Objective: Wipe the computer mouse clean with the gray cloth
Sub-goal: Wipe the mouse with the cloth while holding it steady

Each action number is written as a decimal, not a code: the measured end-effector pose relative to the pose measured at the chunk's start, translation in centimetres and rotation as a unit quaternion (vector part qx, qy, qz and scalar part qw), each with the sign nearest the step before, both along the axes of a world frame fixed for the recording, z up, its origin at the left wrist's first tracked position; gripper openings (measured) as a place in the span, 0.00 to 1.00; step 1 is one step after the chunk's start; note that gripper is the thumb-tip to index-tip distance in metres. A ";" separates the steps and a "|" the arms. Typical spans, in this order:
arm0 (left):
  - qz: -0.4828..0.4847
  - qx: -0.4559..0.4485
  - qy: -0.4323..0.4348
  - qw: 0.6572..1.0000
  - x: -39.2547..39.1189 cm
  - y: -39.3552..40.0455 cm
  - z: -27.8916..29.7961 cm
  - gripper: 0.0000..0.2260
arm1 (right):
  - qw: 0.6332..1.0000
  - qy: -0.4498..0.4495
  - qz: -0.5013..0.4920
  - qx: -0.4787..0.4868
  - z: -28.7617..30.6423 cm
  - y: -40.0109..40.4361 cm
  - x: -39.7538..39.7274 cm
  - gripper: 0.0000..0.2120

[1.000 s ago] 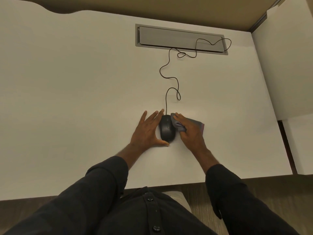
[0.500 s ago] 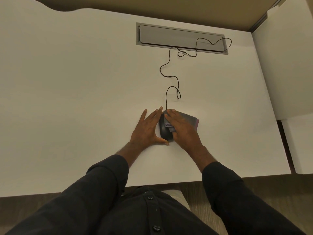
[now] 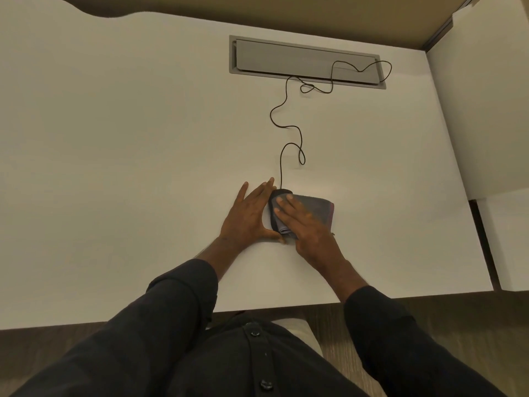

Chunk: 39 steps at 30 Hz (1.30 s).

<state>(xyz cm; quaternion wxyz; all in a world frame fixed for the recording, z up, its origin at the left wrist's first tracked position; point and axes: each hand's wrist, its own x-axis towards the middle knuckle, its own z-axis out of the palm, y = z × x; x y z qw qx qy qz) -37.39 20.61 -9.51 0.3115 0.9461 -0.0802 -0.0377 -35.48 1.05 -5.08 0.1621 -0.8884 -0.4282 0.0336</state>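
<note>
right hand slid leftward, gray cloth now draped over mouse

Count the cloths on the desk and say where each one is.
1. The folded gray cloth is draped over the black corded computer mouse, pressed down under the right hand. Nothing else on the white desk looks like a cloth.

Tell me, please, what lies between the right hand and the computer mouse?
In the head view, the gray cloth lies between them: the right hand presses flat on it, and it covers most of the mouse.
</note>
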 end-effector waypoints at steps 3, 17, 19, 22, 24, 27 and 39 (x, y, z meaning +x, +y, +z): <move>0.002 0.001 0.001 1.000 -0.1 0.0 0.0 0.60 | 1.000 -0.010 0.024 -0.016 -0.2 -0.6 -0.5 0.33; 0.003 -0.009 -0.002 1.000 -0.3 0.1 0.2 0.57 | 0.981 -0.071 0.145 -0.108 -0.9 -4.0 -1.1 0.38; 0.001 -0.012 -0.005 1.000 -0.3 0.1 0.3 0.57 | 0.978 -0.066 0.163 -0.115 -1.0 -4.1 -0.9 0.39; 0.001 -0.011 -0.007 1.000 -0.2 0.1 0.4 0.56 | 0.976 -0.058 0.179 -0.105 -1.0 -4.5 -0.9 0.42; 0.000 -0.008 -0.008 1.000 -0.2 0.1 0.3 0.56 | 0.976 -0.056 0.183 -0.103 -0.9 -4.7 -1.1 0.42; -0.002 -0.001 -0.007 1.000 -0.2 0.2 0.3 0.57 | 0.978 -0.048 0.180 -0.099 -0.7 -4.8 -1.3 0.39; -0.014 0.032 0.012 0.999 0.1 0.2 0.2 0.61 | 0.987 -0.021 0.097 -0.124 -0.2 -7.1 -2.6 0.36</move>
